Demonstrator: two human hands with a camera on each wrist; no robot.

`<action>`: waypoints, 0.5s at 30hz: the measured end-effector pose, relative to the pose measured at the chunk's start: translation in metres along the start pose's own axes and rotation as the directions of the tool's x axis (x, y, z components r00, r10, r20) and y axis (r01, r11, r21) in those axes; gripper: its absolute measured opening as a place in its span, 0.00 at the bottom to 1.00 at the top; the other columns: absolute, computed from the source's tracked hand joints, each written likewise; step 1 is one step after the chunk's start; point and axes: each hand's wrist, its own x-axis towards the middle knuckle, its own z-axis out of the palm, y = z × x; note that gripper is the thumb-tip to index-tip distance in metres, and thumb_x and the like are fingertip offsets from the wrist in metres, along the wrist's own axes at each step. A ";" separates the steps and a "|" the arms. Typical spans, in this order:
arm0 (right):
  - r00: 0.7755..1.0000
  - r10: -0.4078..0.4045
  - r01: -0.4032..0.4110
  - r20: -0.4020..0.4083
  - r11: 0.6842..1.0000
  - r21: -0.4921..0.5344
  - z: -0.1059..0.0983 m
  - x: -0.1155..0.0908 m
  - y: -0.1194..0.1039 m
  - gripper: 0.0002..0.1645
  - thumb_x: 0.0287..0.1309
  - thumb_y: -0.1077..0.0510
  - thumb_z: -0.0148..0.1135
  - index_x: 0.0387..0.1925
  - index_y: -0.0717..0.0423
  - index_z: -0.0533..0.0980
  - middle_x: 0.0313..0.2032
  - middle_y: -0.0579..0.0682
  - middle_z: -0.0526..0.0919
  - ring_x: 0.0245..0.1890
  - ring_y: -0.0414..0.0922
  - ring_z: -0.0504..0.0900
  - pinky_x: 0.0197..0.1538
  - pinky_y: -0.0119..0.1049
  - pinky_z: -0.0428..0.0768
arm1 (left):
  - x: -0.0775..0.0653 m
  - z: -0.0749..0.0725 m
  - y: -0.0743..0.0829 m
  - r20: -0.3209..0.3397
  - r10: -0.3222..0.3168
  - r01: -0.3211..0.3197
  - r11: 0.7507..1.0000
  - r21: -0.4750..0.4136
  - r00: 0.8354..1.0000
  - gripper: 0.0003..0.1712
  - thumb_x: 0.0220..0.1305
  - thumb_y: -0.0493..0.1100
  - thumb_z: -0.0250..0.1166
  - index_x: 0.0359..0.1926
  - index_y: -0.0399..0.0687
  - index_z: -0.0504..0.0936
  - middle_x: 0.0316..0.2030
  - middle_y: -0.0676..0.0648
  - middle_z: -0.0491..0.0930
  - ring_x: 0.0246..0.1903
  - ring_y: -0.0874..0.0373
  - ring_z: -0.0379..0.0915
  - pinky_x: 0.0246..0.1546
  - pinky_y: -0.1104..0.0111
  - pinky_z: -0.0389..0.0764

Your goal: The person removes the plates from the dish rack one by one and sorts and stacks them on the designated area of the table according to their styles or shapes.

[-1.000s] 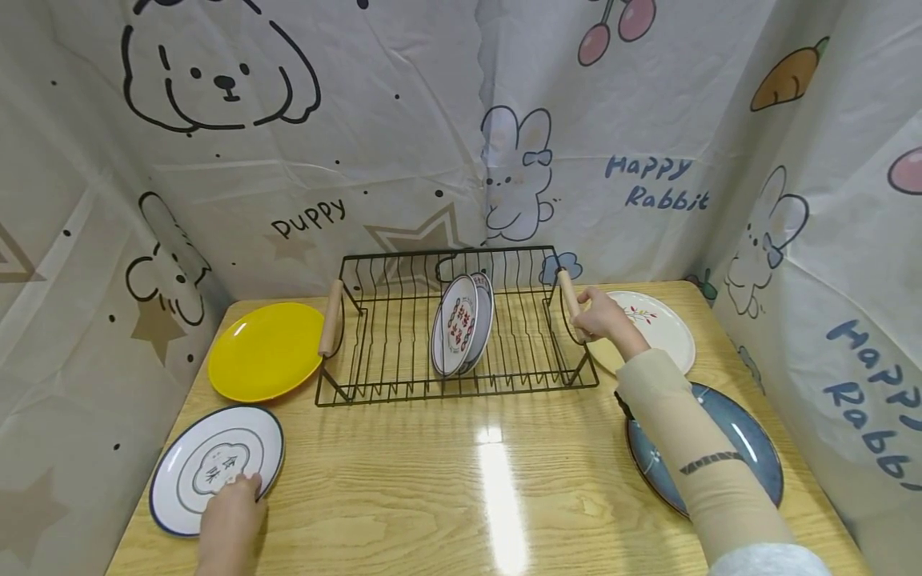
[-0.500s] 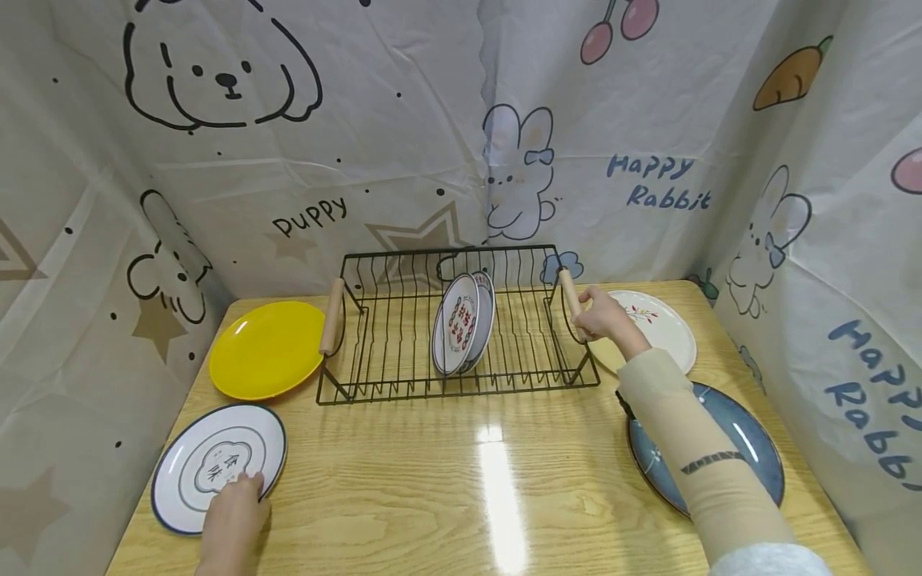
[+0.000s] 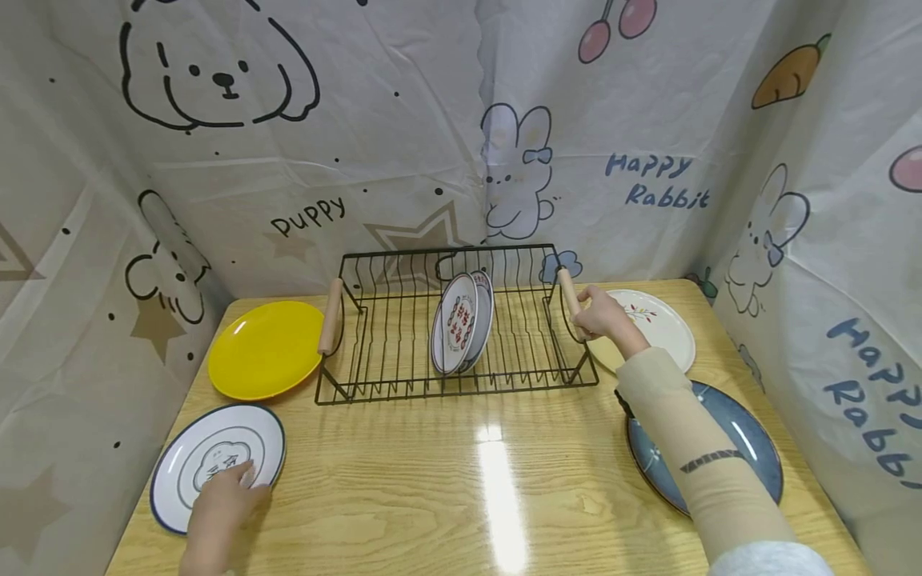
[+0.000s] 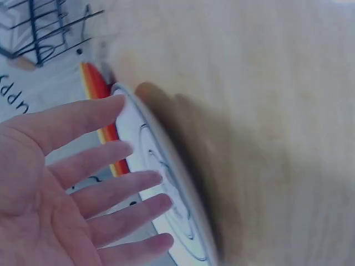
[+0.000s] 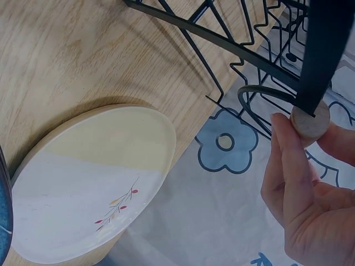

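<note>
My right hand (image 3: 605, 318) grips the wooden handle (image 3: 570, 293) at the right end of a black wire dish rack (image 3: 389, 392). In the right wrist view, thumb and fingers close round the handle's round end (image 5: 310, 123). At front left, my left hand (image 3: 225, 506) hovers by the near edge of a white plate with a blue rim (image 3: 173, 472). The left wrist view shows its fingers (image 4: 119, 188) spread and nearly straight, holding nothing, with the plate (image 4: 166, 194) behind them. Two patterned plates (image 3: 458, 320) lean upright in the middle of the rack.
A yellow plate (image 3: 266, 352) lies left of the rack. To the right are a white-and-cream plate with a sprig (image 3: 666, 332) and a blue plate (image 3: 749, 448), partly under my right sleeve. Printed cloth (image 3: 403, 160) hangs behind and along both sides of the wooden table (image 3: 403, 488).
My left hand has come off the white plate's edge and shifted slightly left, its fingers opening. The plate stays where it was. My right hand keeps its grip on the rack handle.
</note>
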 end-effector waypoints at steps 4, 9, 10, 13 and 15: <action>1.000 0.002 -0.002 0.002 1.000 -0.001 0.000 0.000 -0.001 0.29 0.54 0.66 0.52 0.57 0.68 0.57 0.39 0.65 0.69 0.24 0.46 0.75 0.26 0.35 0.78 | 0.005 -0.011 0.007 -0.104 -0.006 -0.008 0.992 -0.128 0.995 0.41 0.58 0.46 0.58 0.64 0.25 0.51 0.60 0.20 0.47 0.57 0.23 0.46 0.54 0.39 0.55; 1.000 -0.003 0.003 0.001 1.000 0.000 0.000 0.000 0.000 0.29 0.54 0.66 0.52 0.57 0.68 0.57 0.40 0.66 0.69 0.25 0.47 0.75 0.25 0.34 0.78 | 0.008 -0.025 0.029 -0.273 -0.019 -0.077 0.939 -0.335 0.962 0.44 0.62 0.48 0.56 0.69 0.33 0.42 0.66 0.27 0.40 0.64 0.31 0.37 0.60 0.42 0.46; 1.000 -0.005 0.005 0.000 1.000 -0.001 -0.001 0.000 0.000 0.29 0.54 0.66 0.52 0.57 0.68 0.57 0.40 0.66 0.69 0.25 0.47 0.75 0.25 0.34 0.78 | 0.009 -0.028 0.036 -0.307 -0.004 -0.108 0.931 -0.350 0.952 0.44 0.63 0.48 0.56 0.69 0.35 0.42 0.67 0.29 0.40 0.65 0.33 0.37 0.60 0.43 0.47; 1.000 -0.005 0.005 -0.002 1.000 -0.003 0.000 0.000 0.001 0.29 0.54 0.66 0.52 0.57 0.68 0.57 0.40 0.66 0.69 0.25 0.48 0.76 0.25 0.33 0.77 | 0.011 -0.035 0.055 -0.402 0.075 -0.229 0.908 -0.352 0.913 0.43 0.63 0.48 0.56 0.69 0.36 0.45 0.67 0.30 0.43 0.65 0.35 0.39 0.61 0.44 0.48; 1.000 -0.003 0.003 -0.003 1.000 -0.001 0.000 0.001 0.001 0.29 0.53 0.66 0.52 0.57 0.68 0.57 0.41 0.67 0.69 0.26 0.48 0.76 0.25 0.33 0.77 | 0.015 -0.039 0.069 -0.465 0.151 -0.329 0.885 -0.329 0.872 0.42 0.61 0.45 0.59 0.68 0.35 0.48 0.66 0.30 0.47 0.65 0.35 0.42 0.61 0.45 0.49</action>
